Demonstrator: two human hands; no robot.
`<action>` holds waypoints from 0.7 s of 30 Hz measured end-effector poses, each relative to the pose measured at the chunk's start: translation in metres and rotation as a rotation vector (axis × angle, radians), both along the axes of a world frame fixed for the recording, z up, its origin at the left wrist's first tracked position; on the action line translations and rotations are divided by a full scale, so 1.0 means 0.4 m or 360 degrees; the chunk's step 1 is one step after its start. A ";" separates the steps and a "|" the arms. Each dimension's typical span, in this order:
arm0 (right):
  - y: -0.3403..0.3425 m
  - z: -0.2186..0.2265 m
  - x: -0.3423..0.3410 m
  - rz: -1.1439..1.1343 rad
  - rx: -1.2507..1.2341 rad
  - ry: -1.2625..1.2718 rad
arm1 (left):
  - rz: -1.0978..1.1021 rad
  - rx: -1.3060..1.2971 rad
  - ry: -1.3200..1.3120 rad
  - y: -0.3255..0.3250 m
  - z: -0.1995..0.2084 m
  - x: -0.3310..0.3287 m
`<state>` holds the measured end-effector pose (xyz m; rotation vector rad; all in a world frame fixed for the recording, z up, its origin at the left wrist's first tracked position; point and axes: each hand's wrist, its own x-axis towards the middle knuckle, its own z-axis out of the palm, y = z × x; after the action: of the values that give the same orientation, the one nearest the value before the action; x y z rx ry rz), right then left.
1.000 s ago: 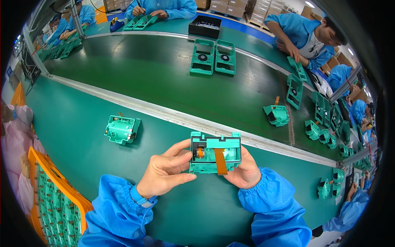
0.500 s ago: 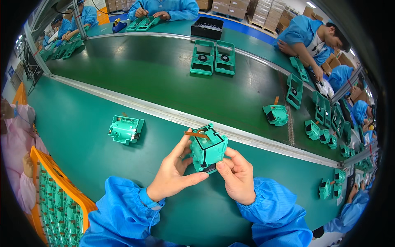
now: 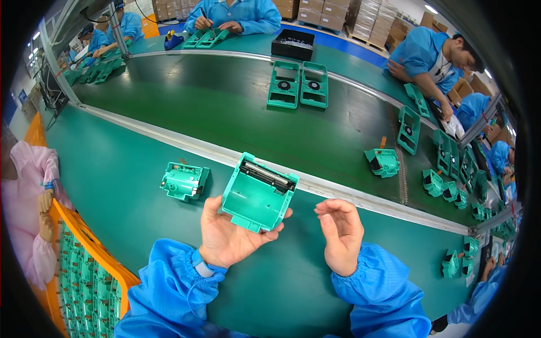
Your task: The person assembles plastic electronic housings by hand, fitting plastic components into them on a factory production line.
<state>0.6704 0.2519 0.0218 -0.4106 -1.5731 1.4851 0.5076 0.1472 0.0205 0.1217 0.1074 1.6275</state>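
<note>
My left hand (image 3: pixel 228 236) grips a green plastic housing (image 3: pixel 256 200) from below, thumb on its left side and fingertips at its lower right edge. The housing's smooth, curved hollow faces up, and a black and silver bar runs along its far side. To the right, my right hand (image 3: pixel 342 235) hovers apart from it, empty, with loosely bent fingers and the thumb off them. A similar green housing (image 3: pixel 184 181) lies on the green tabletop (image 3: pixel 129 197), left of the held one.
Beyond a metal rail, a green conveyor belt (image 3: pixel 225 101) carries two green frames (image 3: pixel 283 84) and, at right, another housing (image 3: pixel 383 163). An orange-edged crate (image 3: pixel 107 259) full of green parts stands at lower left beside a person in pink (image 3: pixel 36 174). Co-workers in blue sit around.
The housing has been turned so that its hollow faces up, and its orange strip is out of sight. My right hand has let go and moved slightly right.
</note>
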 end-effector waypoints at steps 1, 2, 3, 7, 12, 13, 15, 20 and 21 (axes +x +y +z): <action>0.002 -0.001 0.001 0.0003 -0.0031 -0.0001 | 0.0007 -0.0016 -0.0094 -0.002 0.001 0.005; 0.004 -0.003 0.002 0.0013 -0.0035 0.0008 | 0.0017 -0.0019 -0.0085 -0.004 -0.001 0.007; 0.007 -0.005 0.004 0.0017 -0.0042 -0.0001 | -0.0004 0.0027 -0.0051 -0.005 -0.004 0.008; 0.027 -0.008 0.012 -0.0041 -0.0012 -0.0062 | 0.0080 0.0034 0.0179 0.002 0.005 0.018; 0.195 0.009 0.017 -0.0834 0.1040 -0.0280 | 0.1194 -0.0513 0.2813 -0.003 0.052 -0.006; 0.243 0.015 0.024 -0.1037 0.1080 -0.0314 | 0.1449 -0.0654 0.3326 -0.008 0.051 -0.008; 0.343 -0.006 0.068 -0.1367 0.0913 -0.0494 | 0.1708 -0.0752 0.3808 -0.003 0.045 -0.004; 0.489 -0.068 0.192 -0.0998 0.0641 -0.0726 | 0.1628 -0.1271 0.4144 0.029 0.013 -0.001; 0.493 -0.066 0.200 -0.0740 0.0453 -0.0785 | 0.1570 -0.1330 0.4165 0.026 0.006 -0.004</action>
<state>0.7506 0.4493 -0.0045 -0.9531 -1.8713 0.8229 0.5059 0.1575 0.0231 1.5934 3.0251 0.8953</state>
